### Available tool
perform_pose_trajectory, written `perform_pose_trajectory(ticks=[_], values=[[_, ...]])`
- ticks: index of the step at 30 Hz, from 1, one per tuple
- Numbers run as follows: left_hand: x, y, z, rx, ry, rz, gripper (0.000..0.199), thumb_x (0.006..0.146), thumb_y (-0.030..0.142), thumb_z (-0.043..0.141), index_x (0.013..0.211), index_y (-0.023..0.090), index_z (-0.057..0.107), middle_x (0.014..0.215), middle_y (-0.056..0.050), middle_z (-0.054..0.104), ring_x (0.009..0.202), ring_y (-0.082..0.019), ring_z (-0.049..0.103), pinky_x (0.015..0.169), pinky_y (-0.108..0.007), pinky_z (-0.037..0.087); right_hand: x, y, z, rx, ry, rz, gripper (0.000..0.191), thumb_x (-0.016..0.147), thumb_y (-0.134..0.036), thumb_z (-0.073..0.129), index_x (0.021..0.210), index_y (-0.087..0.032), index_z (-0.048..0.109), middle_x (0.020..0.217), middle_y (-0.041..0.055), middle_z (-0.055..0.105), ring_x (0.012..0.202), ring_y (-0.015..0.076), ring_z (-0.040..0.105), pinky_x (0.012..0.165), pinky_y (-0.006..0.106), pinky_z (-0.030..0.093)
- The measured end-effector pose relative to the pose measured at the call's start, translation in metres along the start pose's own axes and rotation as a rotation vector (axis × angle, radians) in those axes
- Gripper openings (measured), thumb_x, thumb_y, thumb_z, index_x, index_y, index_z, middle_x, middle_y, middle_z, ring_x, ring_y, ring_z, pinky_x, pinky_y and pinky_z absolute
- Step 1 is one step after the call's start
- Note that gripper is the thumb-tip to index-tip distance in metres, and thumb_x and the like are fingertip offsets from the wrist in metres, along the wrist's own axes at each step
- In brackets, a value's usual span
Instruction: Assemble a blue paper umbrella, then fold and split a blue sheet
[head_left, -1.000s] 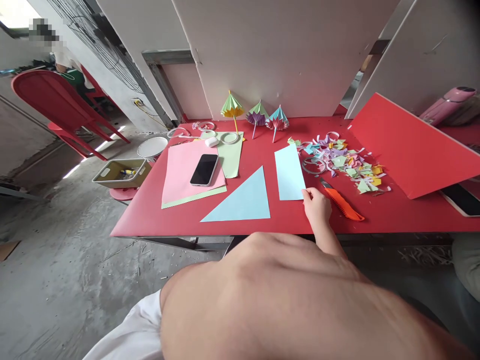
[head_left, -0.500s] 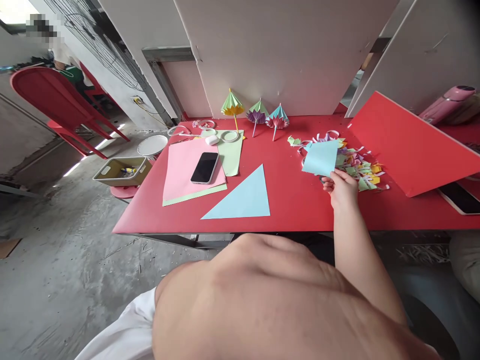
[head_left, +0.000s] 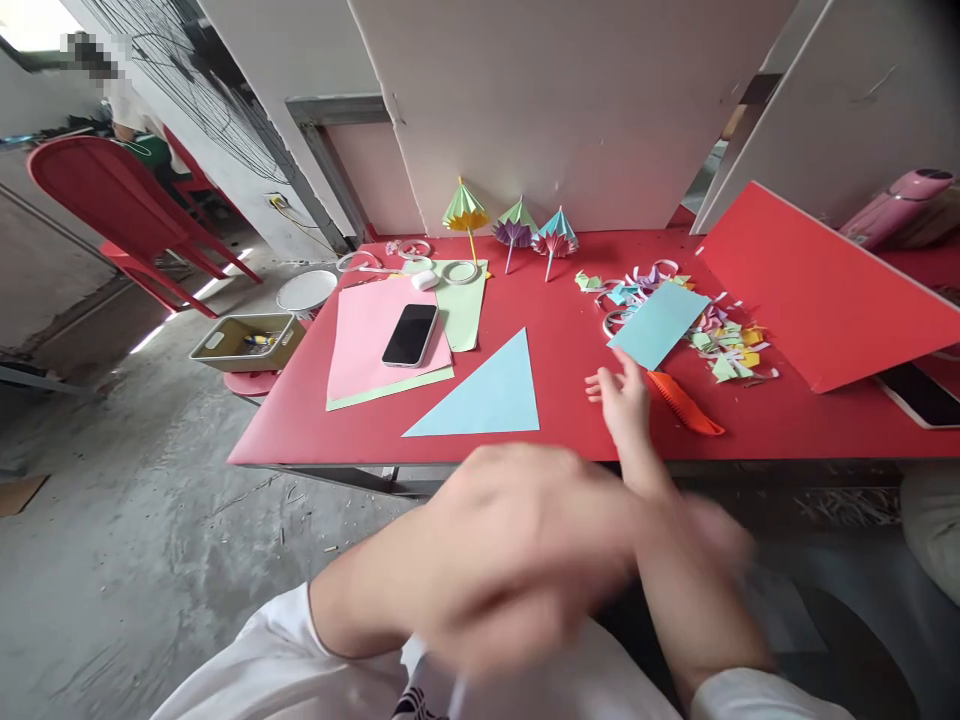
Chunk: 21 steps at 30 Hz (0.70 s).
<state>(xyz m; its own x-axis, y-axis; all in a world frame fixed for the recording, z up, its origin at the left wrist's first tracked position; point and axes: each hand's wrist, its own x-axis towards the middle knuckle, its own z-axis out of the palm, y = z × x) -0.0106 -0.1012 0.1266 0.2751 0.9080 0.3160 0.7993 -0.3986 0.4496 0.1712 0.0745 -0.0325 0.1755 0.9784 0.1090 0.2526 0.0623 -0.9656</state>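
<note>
My left hand (head_left: 532,550) is large and smeared by motion close to the camera, in front of the table edge; its fingers cannot be made out. Over the red table, my right hand (head_left: 626,400) has its fingers apart and holds nothing. Its fingertips are close to the lower left corner of a small blue paper piece (head_left: 658,325), which lies on the colourful paper scraps (head_left: 731,340). Just right of that hand lies an orange tool with a ribbed edge (head_left: 686,403), like a utility knife. A blue paper triangle (head_left: 487,395) lies flat to the left.
Three paper umbrellas (head_left: 517,235) lean at the wall. Pink sheets (head_left: 356,335) carry a phone (head_left: 410,335), with tape rolls behind. A red board (head_left: 817,290) stands tilted at the right near a pink bottle (head_left: 896,205). A bin (head_left: 247,340) sits left of the table.
My right hand has let go of the small blue paper, which now rests on the scraps, and moved left and down. The orange tool has come into view. My left hand has shifted and blurred.
</note>
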Motion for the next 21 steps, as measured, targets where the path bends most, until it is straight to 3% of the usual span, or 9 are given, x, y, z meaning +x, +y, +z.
perform_pose_trajectory(ticks=[2,4,6,8,10,13,17,21], values=[[0.018,-0.033,0.033,-0.031,-0.029,0.046,0.04,0.092,0.035,0.029,0.128,0.027,0.045,0.119,-0.002,0.059,0.113,-0.02,0.053,0.093,-0.037,0.047,-0.019,0.0,0.011,-0.143,-0.079,-0.083,0.041,0.082,-0.035,0.045,0.118,-0.018,0.056,0.089,0.0068,0.069,0.08,0.0168,0.065,0.074,0.031,0.054],[0.025,-0.068,0.075,0.118,-0.017,-0.082,0.042,0.092,0.035,0.034,0.129,0.018,0.044,0.136,-0.009,0.044,0.128,-0.024,0.036,0.103,-0.042,0.036,-0.034,0.001,0.018,-0.255,-0.122,-0.223,0.035,0.085,-0.032,0.042,0.109,-0.018,0.062,0.103,0.0083,0.067,0.095,0.0189,0.063,0.086,0.033,0.05],[0.022,-0.096,0.112,0.3,-0.091,-0.16,0.05,0.09,0.042,0.039,0.132,0.014,0.041,0.141,-0.014,0.035,0.132,-0.031,0.026,0.105,-0.051,0.028,-0.044,0.003,0.022,-0.341,-0.181,-0.395,0.035,0.087,-0.027,0.038,0.108,-0.019,0.064,0.111,0.0074,0.065,0.105,0.0189,0.058,0.093,0.033,0.046],[0.012,-0.111,0.135,0.383,-0.144,-0.147,0.056,0.09,0.047,0.037,0.136,0.016,0.035,0.143,-0.014,0.031,0.133,-0.031,0.024,0.106,-0.052,0.024,-0.051,0.005,0.023,-0.432,-0.276,-0.544,0.036,0.088,-0.023,0.036,0.11,-0.02,0.064,0.115,0.0054,0.063,0.112,0.0187,0.054,0.099,0.035,0.041],[0.003,-0.115,0.142,0.423,-0.151,-0.129,0.059,0.09,0.05,0.033,0.139,0.018,0.03,0.145,-0.013,0.028,0.134,-0.029,0.023,0.107,-0.051,0.021,-0.055,0.007,0.023,-0.537,-0.383,-0.631,0.036,0.09,-0.021,0.035,0.112,-0.022,0.062,0.119,0.003,0.061,0.119,0.0201,0.049,0.103,0.041,0.036],[-0.001,-0.112,0.139,0.444,-0.155,-0.102,0.063,0.087,0.057,0.032,0.14,0.022,0.028,0.145,-0.013,0.027,0.134,-0.03,0.021,0.107,-0.05,0.02,-0.057,0.011,0.023,-0.651,-0.474,-0.67,0.035,0.091,-0.02,0.035,0.114,-0.023,0.061,0.123,0.0011,0.057,0.124,0.0226,0.043,0.105,0.047,0.031],[0.001,-0.111,0.135,0.446,-0.164,-0.068,0.069,0.082,0.065,0.035,0.14,0.028,0.028,0.146,-0.013,0.025,0.133,-0.034,0.021,0.105,-0.054,0.021,-0.057,0.013,0.015,-0.672,-0.482,-0.679,0.039,0.086,-0.012,0.036,0.115,-0.024,0.061,0.126,0.0018,0.055,0.125,0.0223,0.042,0.105,0.049,0.029],[0.0,-0.109,0.136,0.415,-0.17,-0.028,0.073,0.078,0.07,0.036,0.139,0.03,0.03,0.145,-0.015,0.025,0.133,-0.037,0.022,0.103,-0.056,0.021,-0.053,0.002,0.008,-0.603,-0.477,-0.648,0.041,0.082,-0.007,0.035,0.101,-0.022,0.068,0.121,0.0038,0.059,0.121,0.0207,0.047,0.103,0.045,0.034]])
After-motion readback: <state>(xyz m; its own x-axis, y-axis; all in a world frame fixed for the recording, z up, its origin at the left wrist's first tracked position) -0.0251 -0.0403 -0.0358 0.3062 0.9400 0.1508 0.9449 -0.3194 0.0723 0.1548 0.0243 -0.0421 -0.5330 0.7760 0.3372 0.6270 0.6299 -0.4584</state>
